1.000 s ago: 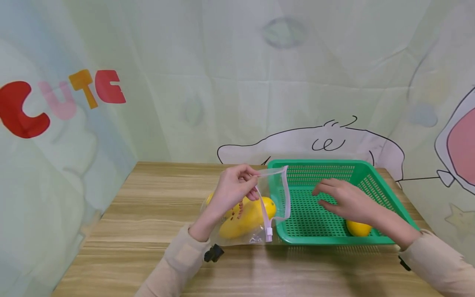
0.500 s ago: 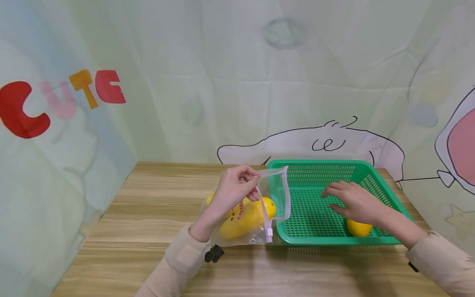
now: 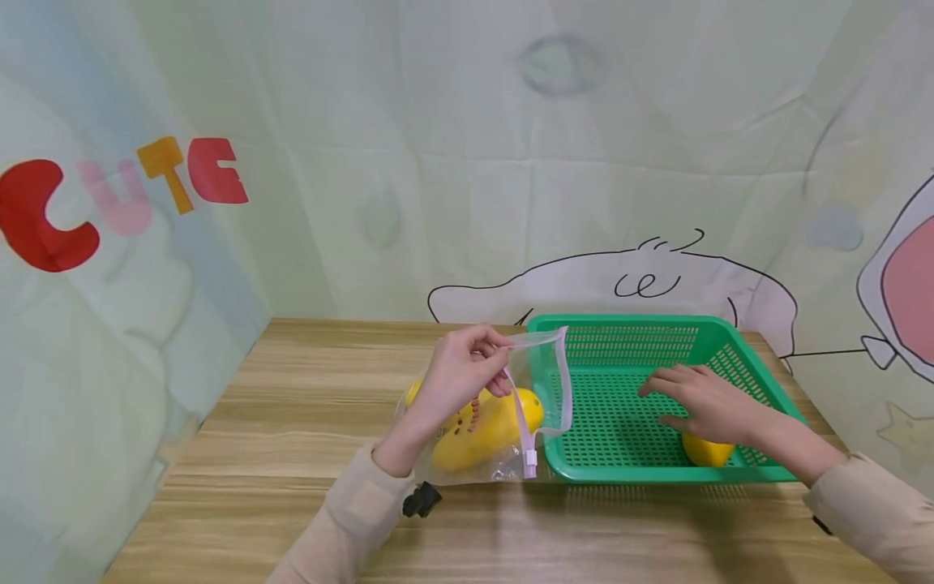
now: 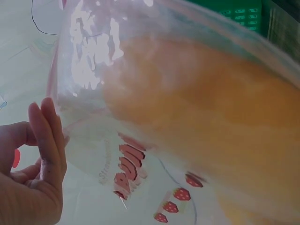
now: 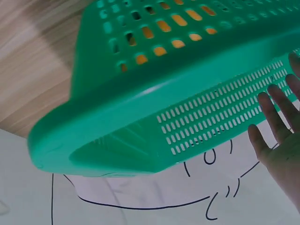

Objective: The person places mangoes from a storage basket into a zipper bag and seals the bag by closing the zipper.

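Observation:
My left hand point(image 3: 467, 369) pinches the upper edge of a clear zip bag point(image 3: 473, 415) and holds its mouth apart, toward the basket. The bag has a pale pink slider strip point(image 3: 530, 458) and red strawberry print. Inside it lie smooth yellow fruits point(image 3: 529, 408), long and mango-like, which fill much of the left wrist view. Over the green plastic basket point(image 3: 671, 474) hangs my right hand point(image 3: 711, 405), fingers spread and slightly bent, holding nothing. Just below it, partly hidden by the hand, a yellow fruit point(image 3: 706, 454) sits in the basket's near right corner.
Basket and bag stand side by side on a wooden table point(image 3: 306, 381), the bag's mouth overlapping the basket's left rim in the head view. Behind the table hangs a printed cloth backdrop point(image 3: 409, 203). A small black device point(image 3: 421, 499) sits at the left wrist.
My right hand has moved right and slightly down inside the basket, coming over the yellow fruit and covering more of it. The left hand and bag have stayed nearly still.

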The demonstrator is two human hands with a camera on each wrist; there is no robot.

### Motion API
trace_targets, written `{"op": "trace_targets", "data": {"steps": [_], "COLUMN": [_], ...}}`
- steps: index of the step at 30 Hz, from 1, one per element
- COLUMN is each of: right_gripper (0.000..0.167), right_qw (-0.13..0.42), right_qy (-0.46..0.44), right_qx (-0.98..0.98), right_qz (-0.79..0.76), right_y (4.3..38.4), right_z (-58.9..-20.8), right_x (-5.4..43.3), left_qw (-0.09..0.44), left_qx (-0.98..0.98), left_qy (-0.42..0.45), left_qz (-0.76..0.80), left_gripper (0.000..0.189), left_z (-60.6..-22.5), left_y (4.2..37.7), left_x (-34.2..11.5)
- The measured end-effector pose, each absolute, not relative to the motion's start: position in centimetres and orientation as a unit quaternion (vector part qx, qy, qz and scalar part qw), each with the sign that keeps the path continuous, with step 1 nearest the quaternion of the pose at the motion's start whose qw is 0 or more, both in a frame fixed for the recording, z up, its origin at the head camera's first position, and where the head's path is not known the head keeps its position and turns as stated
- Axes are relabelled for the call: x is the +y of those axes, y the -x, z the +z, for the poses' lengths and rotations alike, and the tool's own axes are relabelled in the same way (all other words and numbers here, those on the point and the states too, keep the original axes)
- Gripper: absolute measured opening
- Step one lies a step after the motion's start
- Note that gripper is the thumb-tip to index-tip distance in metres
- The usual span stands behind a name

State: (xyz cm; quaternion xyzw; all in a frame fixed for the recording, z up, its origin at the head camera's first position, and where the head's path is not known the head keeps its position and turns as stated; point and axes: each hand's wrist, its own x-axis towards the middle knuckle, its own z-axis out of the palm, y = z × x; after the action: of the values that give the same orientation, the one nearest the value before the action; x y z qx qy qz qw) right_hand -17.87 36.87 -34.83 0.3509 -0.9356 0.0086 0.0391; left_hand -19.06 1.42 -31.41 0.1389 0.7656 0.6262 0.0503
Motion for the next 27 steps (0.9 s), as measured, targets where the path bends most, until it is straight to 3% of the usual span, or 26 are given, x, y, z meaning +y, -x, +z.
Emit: {"op": "trace_targets", "data": {"steps": [19, 27], "right_gripper": [0.05, 0.063], "right_qw": [0.011, -0.06], "right_qy": [-0.346, -0.292], "right_qx": [-0.938, -0.954], "right_qz": [0.009, 0.026], "right_y": [17.4, 17.0], "right_z": [-35.5, -35.5], "right_x": [39.2, 40.4], "left_qw": [0.058, 0.059], "left_qx": [0.775, 0.769], "left_qy": [-0.135, -0.141], "left_qz": [0.614, 0.621], "left_gripper": [0.014, 0.01], "left_z": [-31.3, -31.5], "left_y": [19.2, 19.3], "left_x": [1.4, 1.6]}}
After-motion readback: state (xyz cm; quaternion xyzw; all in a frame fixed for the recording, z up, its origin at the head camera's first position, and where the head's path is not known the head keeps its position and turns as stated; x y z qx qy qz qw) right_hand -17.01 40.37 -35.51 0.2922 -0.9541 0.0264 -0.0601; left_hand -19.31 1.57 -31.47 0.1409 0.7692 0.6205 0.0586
